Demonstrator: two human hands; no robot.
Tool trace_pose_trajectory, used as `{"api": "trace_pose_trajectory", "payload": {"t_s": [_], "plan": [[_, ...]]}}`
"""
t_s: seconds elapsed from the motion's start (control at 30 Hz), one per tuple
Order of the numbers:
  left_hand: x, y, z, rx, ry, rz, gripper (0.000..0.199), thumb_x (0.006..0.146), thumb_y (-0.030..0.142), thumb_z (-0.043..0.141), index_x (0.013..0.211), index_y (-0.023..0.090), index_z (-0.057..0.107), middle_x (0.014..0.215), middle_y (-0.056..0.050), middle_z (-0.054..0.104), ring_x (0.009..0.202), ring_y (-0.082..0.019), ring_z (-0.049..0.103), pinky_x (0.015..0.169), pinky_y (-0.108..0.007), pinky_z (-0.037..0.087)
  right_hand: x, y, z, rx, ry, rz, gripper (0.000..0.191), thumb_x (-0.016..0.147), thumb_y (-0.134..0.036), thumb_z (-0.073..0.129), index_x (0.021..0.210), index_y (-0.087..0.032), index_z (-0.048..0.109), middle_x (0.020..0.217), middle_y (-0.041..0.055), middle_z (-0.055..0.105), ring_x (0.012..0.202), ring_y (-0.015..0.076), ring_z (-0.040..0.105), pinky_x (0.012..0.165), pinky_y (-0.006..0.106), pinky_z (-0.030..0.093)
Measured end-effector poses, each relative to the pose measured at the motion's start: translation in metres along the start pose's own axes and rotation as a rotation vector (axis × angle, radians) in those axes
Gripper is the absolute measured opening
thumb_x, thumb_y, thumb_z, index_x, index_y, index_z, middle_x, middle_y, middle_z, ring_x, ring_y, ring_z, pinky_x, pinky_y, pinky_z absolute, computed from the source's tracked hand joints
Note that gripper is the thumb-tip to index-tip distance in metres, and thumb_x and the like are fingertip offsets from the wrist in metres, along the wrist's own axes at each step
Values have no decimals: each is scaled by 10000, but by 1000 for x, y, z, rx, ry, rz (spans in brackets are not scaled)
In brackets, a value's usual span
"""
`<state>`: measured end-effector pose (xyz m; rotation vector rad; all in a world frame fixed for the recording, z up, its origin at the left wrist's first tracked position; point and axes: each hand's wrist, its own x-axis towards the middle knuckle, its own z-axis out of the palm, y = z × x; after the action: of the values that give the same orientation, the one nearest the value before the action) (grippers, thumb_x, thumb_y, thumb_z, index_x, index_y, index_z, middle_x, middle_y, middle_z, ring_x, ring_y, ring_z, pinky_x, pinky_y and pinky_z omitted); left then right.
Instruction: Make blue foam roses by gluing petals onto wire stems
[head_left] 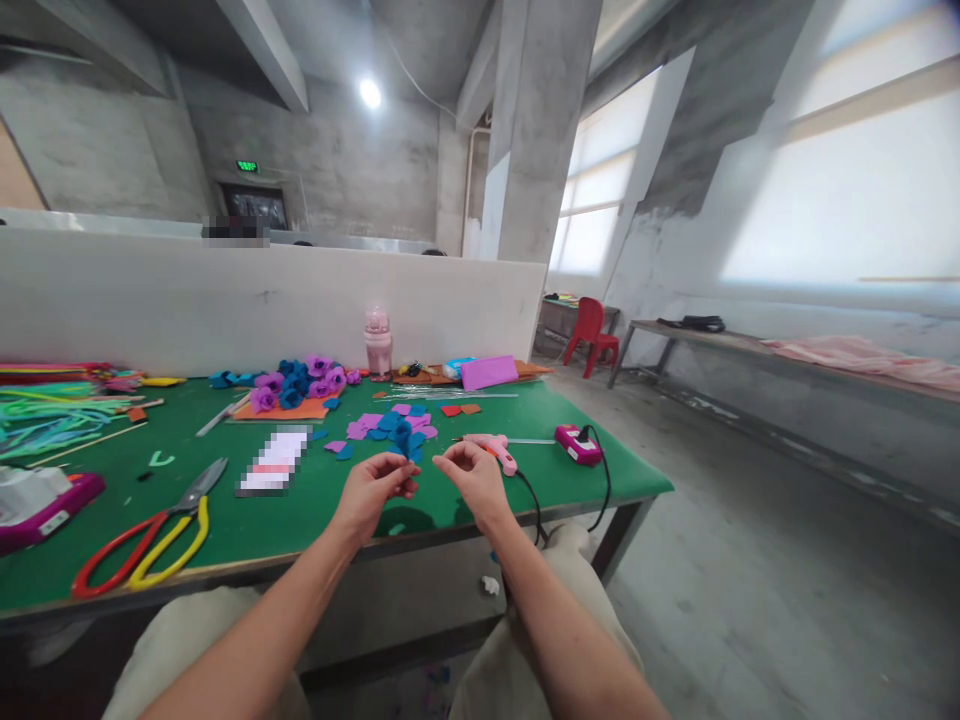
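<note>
My left hand (371,492) pinches a small blue paper flower (404,436) between thumb and fingertips, just above the table's front part. To its right, my right hand (476,482) is closed in a pinch, apart from the flower; whatever its fingertips hold is too small to make out. Behind both hands lie loose purple and blue petals (366,425). A pink glue gun (501,450) rests just beyond my right hand, its cord trailing over the front edge.
Scissors (180,515) with red and yellow handles lie left, near a pixelated flat object (274,460). Finished-looking flowers (292,388), a pink bottle (379,345) and coloured stems (60,415) sit farther back. A magenta power strip (577,445) is at right on the green table (300,530).
</note>
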<state>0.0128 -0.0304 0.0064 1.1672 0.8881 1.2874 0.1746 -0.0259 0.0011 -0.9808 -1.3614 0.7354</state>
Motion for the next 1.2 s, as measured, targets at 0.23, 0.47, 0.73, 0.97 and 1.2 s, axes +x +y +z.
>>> {"api": "trace_pose_trajectory", "payload": {"t_s": [0.23, 0.47, 0.73, 0.97, 1.2], "plan": [[2, -2, -2, -22, 20, -28, 269, 612, 325, 740, 736, 131, 601, 719, -44, 691, 551, -108, 604, 539, -229, 475, -2, 0, 1, -14, -37, 21, 213, 649, -374, 679, 636, -163, 651, 603, 15, 655, 550, 138, 570, 535, 239, 436], [2, -1, -1, -77, 29, -43, 271, 599, 296, 752, 722, 123, 585, 706, -39, 686, 543, -93, 598, 545, -217, 474, -5, -8, 4, 5, -154, -37, 241, 763, -376, 569, 655, -168, 622, 618, 8, 635, 602, 134, 571, 604, 234, 444], [3, 0, -2, -148, 29, -63, 279, 595, 276, 757, 733, 122, 569, 707, -34, 677, 540, -90, 592, 537, -210, 475, -14, -23, 3, -65, -371, -149, 339, 800, -380, 537, 542, -160, 543, 529, -28, 532, 535, 90, 481, 570, 207, 386], [3, 0, -4, -177, 20, -64, 252, 608, 255, 749, 728, 130, 566, 713, -17, 674, 535, -84, 580, 526, -203, 468, -21, -31, 2, 14, -685, -228, 174, 749, -336, 627, 703, -174, 671, 741, 21, 671, 733, 141, 603, 748, 252, 449], [3, -4, -1, -186, -21, -47, 229, 614, 244, 750, 688, 128, 567, 685, -21, 678, 549, -92, 589, 552, -214, 472, -15, -17, 10, -97, -368, -147, 264, 810, -370, 543, 679, -174, 661, 680, 4, 661, 676, 132, 597, 683, 235, 448]]}}
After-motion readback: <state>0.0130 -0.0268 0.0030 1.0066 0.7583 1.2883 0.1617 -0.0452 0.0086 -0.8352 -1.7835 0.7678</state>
